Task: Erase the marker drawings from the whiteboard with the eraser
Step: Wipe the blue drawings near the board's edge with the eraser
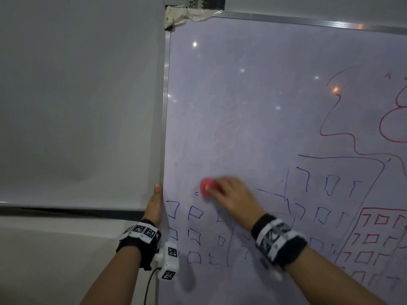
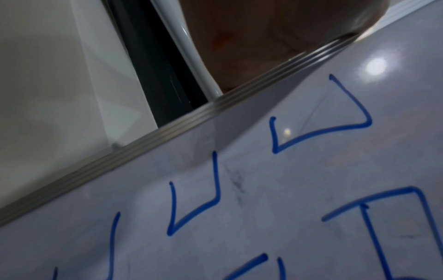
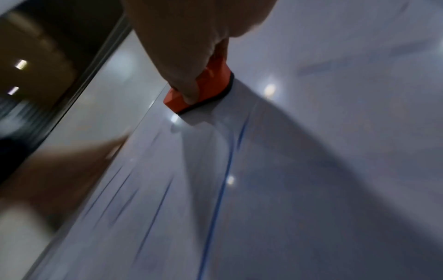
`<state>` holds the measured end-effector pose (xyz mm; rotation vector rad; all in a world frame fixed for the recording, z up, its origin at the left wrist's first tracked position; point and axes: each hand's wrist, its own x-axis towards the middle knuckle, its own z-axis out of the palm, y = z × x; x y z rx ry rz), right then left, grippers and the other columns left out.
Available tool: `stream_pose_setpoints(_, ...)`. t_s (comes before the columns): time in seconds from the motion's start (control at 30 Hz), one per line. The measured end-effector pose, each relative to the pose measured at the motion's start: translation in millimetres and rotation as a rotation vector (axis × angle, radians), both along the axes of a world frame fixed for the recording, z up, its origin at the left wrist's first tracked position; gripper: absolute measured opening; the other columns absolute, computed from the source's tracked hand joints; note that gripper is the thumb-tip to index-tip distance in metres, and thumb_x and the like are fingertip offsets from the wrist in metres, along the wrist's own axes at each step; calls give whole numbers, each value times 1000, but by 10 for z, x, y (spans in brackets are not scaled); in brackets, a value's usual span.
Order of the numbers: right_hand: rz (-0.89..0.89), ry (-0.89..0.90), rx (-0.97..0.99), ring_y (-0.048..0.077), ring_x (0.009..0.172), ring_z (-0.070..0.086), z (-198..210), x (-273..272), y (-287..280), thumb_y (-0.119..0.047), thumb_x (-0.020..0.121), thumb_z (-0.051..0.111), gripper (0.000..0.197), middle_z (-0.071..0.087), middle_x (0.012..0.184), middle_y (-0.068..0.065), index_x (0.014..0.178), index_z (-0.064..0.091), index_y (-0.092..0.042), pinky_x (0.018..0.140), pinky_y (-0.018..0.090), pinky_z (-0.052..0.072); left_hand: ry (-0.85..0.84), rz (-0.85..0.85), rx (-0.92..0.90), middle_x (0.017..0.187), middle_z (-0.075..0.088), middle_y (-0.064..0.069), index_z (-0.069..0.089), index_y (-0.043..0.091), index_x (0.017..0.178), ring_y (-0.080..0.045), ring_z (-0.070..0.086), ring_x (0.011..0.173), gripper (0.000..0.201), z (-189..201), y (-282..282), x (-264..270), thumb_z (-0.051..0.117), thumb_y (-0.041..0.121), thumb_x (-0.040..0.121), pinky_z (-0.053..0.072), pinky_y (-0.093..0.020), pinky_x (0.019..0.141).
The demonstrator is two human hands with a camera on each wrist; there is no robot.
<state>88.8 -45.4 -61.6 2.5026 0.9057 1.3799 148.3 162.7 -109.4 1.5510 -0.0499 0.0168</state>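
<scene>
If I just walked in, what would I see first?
A bright red eraser in the right hand, pressed on the whiteboard low on its left side. Blue little squares sit just below it, and red squiggly lines curl at the far right. The left hand holds the board's left edge.

My left hand (image 1: 154, 206) reaches up, thumb straight, fingers hidden from me; my right hand (image 1: 233, 195) is extended forward and blurred, fingers curled in a closed grip; both wrists banded.

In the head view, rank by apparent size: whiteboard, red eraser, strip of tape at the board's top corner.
1. whiteboard, by far the largest.
2. tape.
3. eraser, though the right hand covers part, so its rank against the tape is unsure.
</scene>
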Motion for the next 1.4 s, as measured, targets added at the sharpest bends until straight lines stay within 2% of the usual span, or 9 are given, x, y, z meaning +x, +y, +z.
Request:
stream_pose_setpoints(0.2,-184,-240,349,38,89,56,933,114,-251,-18,84,62,32,62,104,19,114,65,-8,73,38,47,46,21,13,146,39,-8,37,13,143,-23,34,136,88,-29,19,46,20,71,80,22,-41,116)
stream_pose_setpoints(0.33,-116,75,308,20,96,50,-3,68,-11,-31,88,62,30,61,104,3,113,61,-16,84,37,48,33,14,-1,145,41,-10,39,13,142,-24,35,135,83,-27,23,59,20,68,83,23,-41,115)
stream_pose_setpoints(0.47,83,42,-160,22,86,48,-617,-2,-7,-11,67,78,47,66,95,10,108,56,-12,72,33,52,1,-1,9,143,43,-11,42,12,139,-24,37,133,68,-13,18,37,17,56,93,25,-38,114)
stream_pose_setpoints(0.73,-166,-257,375,33,81,55,852,308,100,-27,85,54,29,61,96,17,109,58,-12,72,36,43,-43,-91,31,122,50,1,45,14,135,-16,45,120,56,-4,67,12,15,45,99,30,-33,107)
stream_pose_setpoints(0.83,-184,18,353,22,89,51,367,332,297,-45,94,44,36,58,99,4,109,60,-17,84,33,40,-50,-138,26,122,59,0,55,20,123,-19,52,120,61,-93,159,62,20,58,92,37,-43,107)
stream_pose_setpoints(1.0,-13,108,-230,22,81,52,-871,127,320,-21,54,85,68,58,99,8,111,47,-15,73,34,44,-102,-156,30,120,65,-2,60,17,124,-17,58,114,68,-222,249,99,32,67,88,43,-43,101)
stream_pose_setpoints(1.1,23,-12,-201,24,76,54,-578,179,322,-14,64,75,52,64,91,9,108,48,-14,73,35,41,-112,-151,10,108,69,-7,64,12,110,-22,62,102,48,-313,302,85,38,49,95,49,-37,86)
stream_pose_setpoints(1.23,-100,-161,249,26,81,43,129,299,355,-19,77,57,32,63,91,13,109,59,-17,70,36,32,-103,-118,12,92,69,-4,64,15,96,-20,62,88,30,-388,331,85,36,24,101,48,-32,78)
stream_pose_setpoints(1.4,-163,235,214,15,87,44,-426,294,579,-39,80,67,35,56,90,-5,109,57,-21,86,39,37,-131,-121,-8,86,70,1,65,15,94,-7,65,75,30,-424,312,106,37,25,101,49,-25,71)
